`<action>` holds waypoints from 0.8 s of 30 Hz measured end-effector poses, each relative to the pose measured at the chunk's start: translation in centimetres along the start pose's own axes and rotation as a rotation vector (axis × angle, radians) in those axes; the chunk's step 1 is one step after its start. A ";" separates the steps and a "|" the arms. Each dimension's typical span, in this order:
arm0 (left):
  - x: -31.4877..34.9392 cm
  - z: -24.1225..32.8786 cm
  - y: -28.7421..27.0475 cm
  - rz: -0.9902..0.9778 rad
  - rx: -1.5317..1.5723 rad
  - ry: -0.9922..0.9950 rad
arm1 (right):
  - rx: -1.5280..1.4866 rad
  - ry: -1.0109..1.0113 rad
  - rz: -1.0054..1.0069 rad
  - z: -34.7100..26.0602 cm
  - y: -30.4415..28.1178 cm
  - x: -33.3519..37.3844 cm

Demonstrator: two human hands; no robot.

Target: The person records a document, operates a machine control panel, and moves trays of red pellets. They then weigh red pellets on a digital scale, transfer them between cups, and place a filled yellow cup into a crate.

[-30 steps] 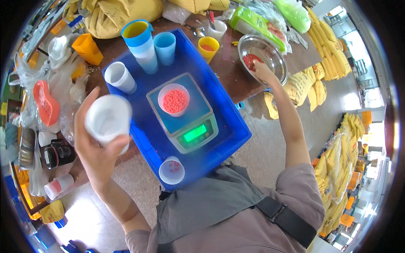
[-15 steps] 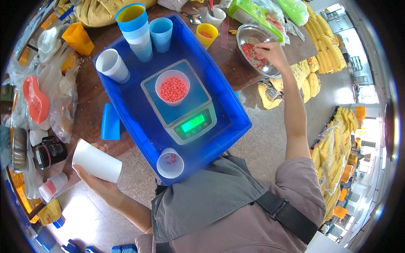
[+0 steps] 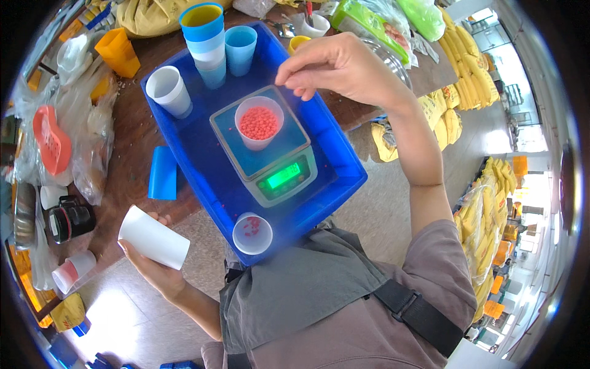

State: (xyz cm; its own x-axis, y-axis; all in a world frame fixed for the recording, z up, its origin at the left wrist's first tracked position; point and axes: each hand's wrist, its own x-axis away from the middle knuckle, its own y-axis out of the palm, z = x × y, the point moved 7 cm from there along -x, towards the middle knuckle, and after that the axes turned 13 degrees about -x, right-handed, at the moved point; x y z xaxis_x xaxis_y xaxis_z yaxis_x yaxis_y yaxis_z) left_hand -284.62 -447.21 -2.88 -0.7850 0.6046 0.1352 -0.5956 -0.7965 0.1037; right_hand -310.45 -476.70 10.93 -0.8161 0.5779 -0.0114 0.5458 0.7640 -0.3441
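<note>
My left hand (image 3: 153, 272) is wrapped around a white cup (image 3: 155, 237), tilted on its side at the table's left edge. Over the far right part of a blue tray (image 3: 337, 144), my right hand (image 3: 353, 72) has thumb and fingers pinched together; whatever lies between them is hidden. A digital scale (image 3: 249, 165) with a lit green display sits in the tray. On its plate stands a white cup (image 3: 255, 145) partly filled with red pellets (image 3: 259, 124), just nearer than my right fingertips. Another translucent cup (image 3: 252, 245) at the tray's near end holds several red bits.
Stacked blue cups (image 3: 206, 52), a light blue cup (image 3: 240, 50) and a white cup (image 3: 169, 92) stand at the tray's far end. A blue cup (image 3: 163, 173) lies left. My right hand partly covers a metal bowl (image 3: 390, 58) and yellow cup (image 3: 298, 44). Yellow sacks (image 3: 470, 67) are stacked right.
My right hand has moved left from the bowl of red pellets to above the tray, beside the scale. The left hand with its white cup has shifted slightly right.
</note>
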 end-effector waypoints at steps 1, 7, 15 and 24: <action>0.1 -0.3 -0.3 0.019 0.005 -0.037 | 0.013 -0.038 -0.025 -0.6 0.7 -0.4; -0.2 -1.8 -2.0 0.037 0.100 -0.087 | 0.041 -0.092 -0.031 -0.1 0.5 -0.7; -0.3 -3.3 -3.3 0.085 0.162 -0.189 | 0.884 0.290 0.445 9.0 -13.9 5.1; -0.5 -2.5 -1.4 0.026 0.131 -0.171 | 0.773 -0.350 0.220 -1.2 -0.3 2.3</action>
State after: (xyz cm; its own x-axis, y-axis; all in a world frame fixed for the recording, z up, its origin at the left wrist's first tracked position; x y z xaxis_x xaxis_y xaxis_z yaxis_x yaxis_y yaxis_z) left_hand -283.83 -446.41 -5.55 -0.7524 0.5844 0.3039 -0.5399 -0.8115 0.2237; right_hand -312.25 -475.19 12.16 -0.7878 0.4714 -0.3964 0.5197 0.1635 -0.8385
